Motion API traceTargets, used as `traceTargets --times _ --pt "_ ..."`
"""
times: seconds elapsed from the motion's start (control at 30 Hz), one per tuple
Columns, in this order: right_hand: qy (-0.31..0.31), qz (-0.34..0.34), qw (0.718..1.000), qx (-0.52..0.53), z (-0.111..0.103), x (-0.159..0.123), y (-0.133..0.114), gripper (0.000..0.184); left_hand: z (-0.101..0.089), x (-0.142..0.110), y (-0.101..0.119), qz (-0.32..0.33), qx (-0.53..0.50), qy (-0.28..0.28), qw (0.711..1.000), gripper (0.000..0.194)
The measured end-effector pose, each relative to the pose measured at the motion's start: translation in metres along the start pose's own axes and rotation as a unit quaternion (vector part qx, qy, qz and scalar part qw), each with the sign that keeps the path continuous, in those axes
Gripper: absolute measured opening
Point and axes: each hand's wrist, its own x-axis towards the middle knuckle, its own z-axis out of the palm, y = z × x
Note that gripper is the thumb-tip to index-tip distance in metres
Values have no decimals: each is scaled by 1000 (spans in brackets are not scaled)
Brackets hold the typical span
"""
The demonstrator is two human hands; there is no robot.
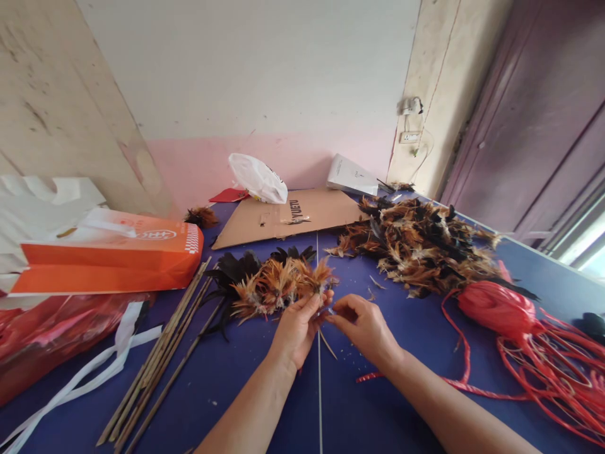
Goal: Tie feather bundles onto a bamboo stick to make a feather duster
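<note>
My left hand [300, 325] is closed around the base of a bunch of brown feathers [316, 280], whose tips fan out above the fingers. Close on its right, my right hand [362, 325] has its fingertips pinched together at the quill ends; what they pinch is too small to make out. Just beyond the left hand lie several tied feather bunches [269, 287], brown with long black feathers at their left. A strand of red plastic twine [466, 384] runs over the table from the right, its near end by my right forearm.
A big heap of loose feathers [416, 243] lies at the right, behind a red twine bundle [496, 309]. Thin sticks [155, 359] and an orange bag [113, 258] are at the left. Flattened cardboard [331, 211], a white plastic bag [258, 178] and a white box [350, 175] sit toward the wall.
</note>
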Motion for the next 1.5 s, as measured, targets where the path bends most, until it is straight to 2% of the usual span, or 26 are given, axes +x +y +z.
traceTargets --times 0.13,0.23,0.37,0.43,0.53,0.63,0.7,0.8,0.93,1.07,1.2,1.3,1.4,1.5 --pt "31 -98 971 -214 -7 -1 -4 16 1 -1 -10 -22 -3 -6 1000 18" --pt "31 -121 956 -267 -11 -1 -6 16 5 -4 -20 -25 1 -21 999 18" --pt "23 -132 954 -268 -12 1 -8 17 6 -6 -21 -1 20 -20 1000 18" --pt "15 -131 957 -257 -12 2 -9 16 5 -5 -15 6 38 -9 999 19" --pt "-2 -95 970 -225 -12 4 -7 14 0 0 4 41 45 41 997 21" --pt "-53 -43 976 -205 -8 3 -2 14 -9 7 24 108 6 81 991 20" --pt "-104 -28 974 -201 -2 0 -1 13 -15 10 32 125 -19 97 987 17" --pt "-143 -38 970 -194 9 -5 -5 13 -19 12 36 118 -34 104 987 14" --pt "-146 -44 969 -197 23 -9 -15 13 -18 11 34 112 -40 107 987 12" --pt "-160 -28 961 -222 38 -10 -23 22 -16 10 34 116 -39 103 987 13" --pt "-157 -14 955 -249 47 -8 -23 9 -15 8 34 112 -36 96 988 13" --pt "-152 32 966 -206 37 -2 -13 15 -15 8 33 108 -46 100 988 11" --pt "-146 69 977 -141 15 7 -2 13 -16 9 32 99 -59 102 988 9" --pt "-141 78 979 -125 1 16 1 16 -18 12 31 93 -63 107 988 9"
